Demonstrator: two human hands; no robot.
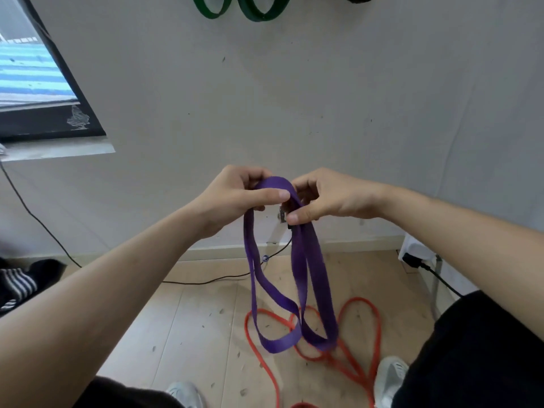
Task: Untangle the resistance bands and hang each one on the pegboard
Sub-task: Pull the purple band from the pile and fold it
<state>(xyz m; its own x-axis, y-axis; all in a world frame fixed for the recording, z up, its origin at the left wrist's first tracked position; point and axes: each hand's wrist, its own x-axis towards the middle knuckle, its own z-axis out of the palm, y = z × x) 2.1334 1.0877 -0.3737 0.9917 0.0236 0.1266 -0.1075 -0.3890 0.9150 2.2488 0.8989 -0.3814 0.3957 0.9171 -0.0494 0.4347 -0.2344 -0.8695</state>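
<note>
Now both hands pinch the purple resistance band point(297, 278) up top, left hand point(238, 195) and right hand point(326, 197) fingers curled tight, loops dangling above the orange band point(365, 328) on the floor.

Left arm: bare from the lower frame edge to the wrist, no sleeve, watch or band showing.
Right arm: likewise bare along its whole visible length, nothing worn at the wrist.
Left hand point(235, 195): bare, no rings or gloves; short trimmed thumbnail visible.
Right hand point(326, 195): bare, no rings or gloves; thumbnail short.
Legs: black trousers point(482, 348), plain cloth with no visible print; a large dark mass at lower right, a smaller dark patch at lower left.
Left shoe point(185, 393): pale grey-white trainer, only the toe showing.
Right shoe point(390, 378): same pale grey-white, with moulded ridges across the upper.
</note>
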